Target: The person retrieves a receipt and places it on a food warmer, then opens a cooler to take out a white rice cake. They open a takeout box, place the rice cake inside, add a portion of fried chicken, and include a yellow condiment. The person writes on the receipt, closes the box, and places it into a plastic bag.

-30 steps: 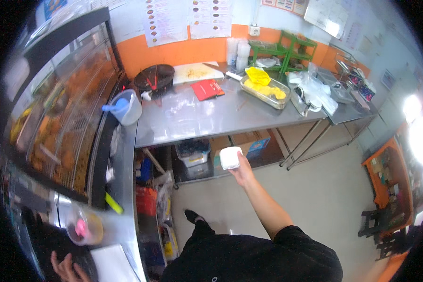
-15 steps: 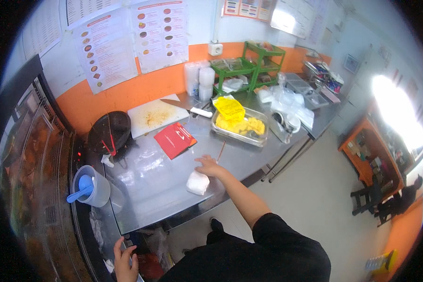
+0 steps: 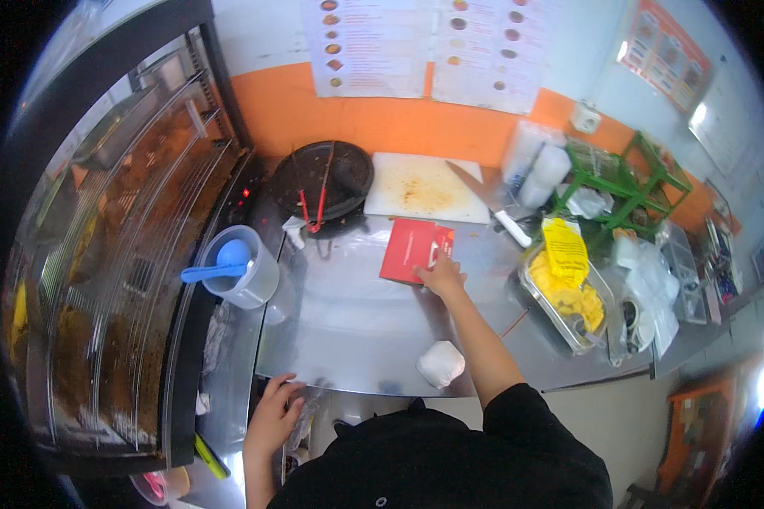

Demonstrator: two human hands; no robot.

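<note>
My right hand reaches over the steel table to the lower right corner of a flat red paper packet. Its fingers are apart, with the thumb over the packet's edge; no firm grip shows. Below that forearm, a white rounded bundle sits near the table's front edge. My left hand hangs empty by the front left corner of the table, fingers loosely spread.
Behind the packet lie a stained white cutting board, a white-handled knife and a black pan with red tongs. A plastic jug stands left beside a glass display cabinet. Right: a metal tray of yellow food.
The view has swung left. My right hand has moved from near the white bundle to the red packet. My left hand has come up closer to the table edge.
</note>
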